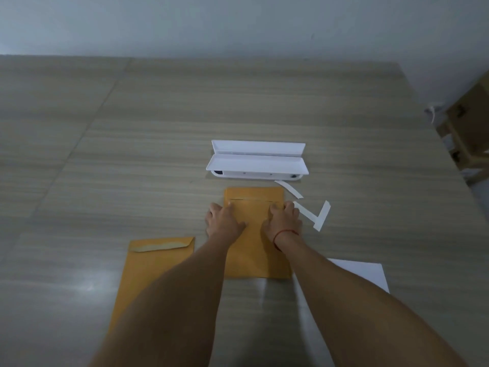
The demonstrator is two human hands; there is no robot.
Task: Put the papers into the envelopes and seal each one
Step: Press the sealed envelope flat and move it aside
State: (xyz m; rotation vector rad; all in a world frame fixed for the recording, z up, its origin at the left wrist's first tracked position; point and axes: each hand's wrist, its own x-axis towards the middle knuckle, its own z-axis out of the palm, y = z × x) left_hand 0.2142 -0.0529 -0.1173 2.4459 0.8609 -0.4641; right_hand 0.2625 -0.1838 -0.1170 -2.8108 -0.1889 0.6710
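Left hand [225, 222] and right hand [284, 221] press thumbs on the envelope [251, 250] flap, finger grip unclear; best slide outward firmly, sealing evenly.

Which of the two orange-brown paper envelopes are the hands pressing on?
The centre orange-brown paper envelope, just before the white plastic case: left hand and right hand press its flap. The other envelope lies untouched at left.
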